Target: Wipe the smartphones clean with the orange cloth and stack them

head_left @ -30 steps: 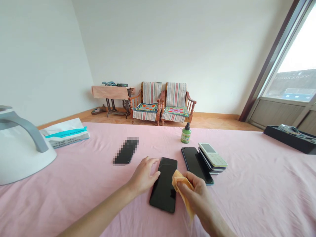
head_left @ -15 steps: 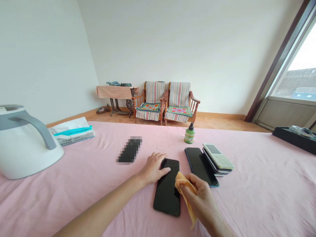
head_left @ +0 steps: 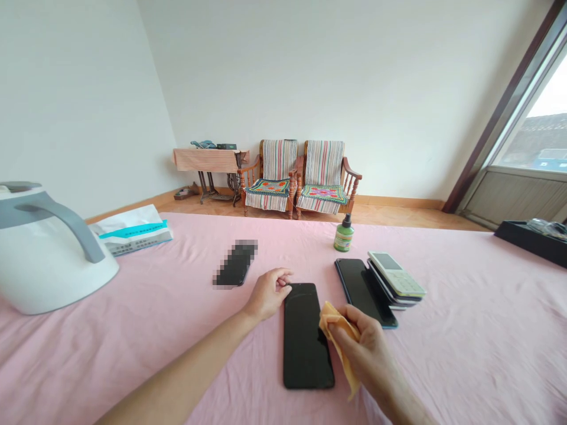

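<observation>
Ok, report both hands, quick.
Left hand: loosely curled, thumb at the upper-left corner of the nearest black phone; whether it grips cannot be told.
Right hand: closed, holding the orange cloth.

Soft bright daylight, blown-out window (head_left: 554, 97) at right, faint shadows on pink cloth (head_left: 469, 348), wide-angle stretching at edges, pixelated phone (head_left: 236, 264).

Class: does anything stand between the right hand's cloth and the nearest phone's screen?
Nothing visible does. The right hand holds the yellow cloth at the right edge of the black phone; the left hand, at the upper-left corner, is clear.
</observation>
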`<state>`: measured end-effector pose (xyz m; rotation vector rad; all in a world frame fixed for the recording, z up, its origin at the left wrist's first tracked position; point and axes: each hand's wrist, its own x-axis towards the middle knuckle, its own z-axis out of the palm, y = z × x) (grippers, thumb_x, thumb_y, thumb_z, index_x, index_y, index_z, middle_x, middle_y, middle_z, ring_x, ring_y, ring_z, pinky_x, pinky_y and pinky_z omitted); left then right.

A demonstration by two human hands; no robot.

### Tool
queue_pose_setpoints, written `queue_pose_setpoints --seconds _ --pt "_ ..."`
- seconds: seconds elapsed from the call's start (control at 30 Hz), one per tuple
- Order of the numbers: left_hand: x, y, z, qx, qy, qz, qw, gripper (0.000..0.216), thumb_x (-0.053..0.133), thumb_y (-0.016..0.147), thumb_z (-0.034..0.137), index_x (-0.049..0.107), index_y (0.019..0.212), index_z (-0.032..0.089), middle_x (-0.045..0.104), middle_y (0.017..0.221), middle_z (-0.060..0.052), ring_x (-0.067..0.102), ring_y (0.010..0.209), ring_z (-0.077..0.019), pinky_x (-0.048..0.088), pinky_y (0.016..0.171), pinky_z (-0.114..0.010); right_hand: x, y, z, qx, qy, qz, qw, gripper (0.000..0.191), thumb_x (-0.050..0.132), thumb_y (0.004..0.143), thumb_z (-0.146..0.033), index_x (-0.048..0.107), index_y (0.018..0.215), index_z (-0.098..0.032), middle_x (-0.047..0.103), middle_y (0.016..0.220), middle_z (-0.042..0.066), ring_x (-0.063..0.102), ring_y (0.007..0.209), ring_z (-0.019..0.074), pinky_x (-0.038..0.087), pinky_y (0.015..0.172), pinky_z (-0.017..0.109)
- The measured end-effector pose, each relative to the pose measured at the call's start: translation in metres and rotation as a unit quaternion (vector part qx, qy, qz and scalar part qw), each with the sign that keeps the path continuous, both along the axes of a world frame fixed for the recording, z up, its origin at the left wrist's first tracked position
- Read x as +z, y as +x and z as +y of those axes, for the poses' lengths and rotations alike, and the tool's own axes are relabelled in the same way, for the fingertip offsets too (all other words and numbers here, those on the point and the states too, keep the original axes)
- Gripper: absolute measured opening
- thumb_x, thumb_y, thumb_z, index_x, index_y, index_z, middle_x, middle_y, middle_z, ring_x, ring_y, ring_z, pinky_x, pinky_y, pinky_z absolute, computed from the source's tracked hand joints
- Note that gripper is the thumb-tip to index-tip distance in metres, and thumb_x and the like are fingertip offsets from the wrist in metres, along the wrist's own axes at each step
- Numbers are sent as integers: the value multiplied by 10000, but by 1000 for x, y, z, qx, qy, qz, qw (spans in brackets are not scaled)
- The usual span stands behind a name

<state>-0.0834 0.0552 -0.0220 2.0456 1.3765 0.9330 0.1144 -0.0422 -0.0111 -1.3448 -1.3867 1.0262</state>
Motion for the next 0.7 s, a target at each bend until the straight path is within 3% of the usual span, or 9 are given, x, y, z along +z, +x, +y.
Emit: queue_pose_setpoints --seconds 0.7 --pt "0 -2 1 7 6 -29 1000 205 572 922 290 610 1053 136 658 945 -39 648 810 -168 539 763 -371 -4 1 0 11 1 1 1000 284 569 814 -437 657 786 -169 622 705 21 532 641 156 375 556 219"
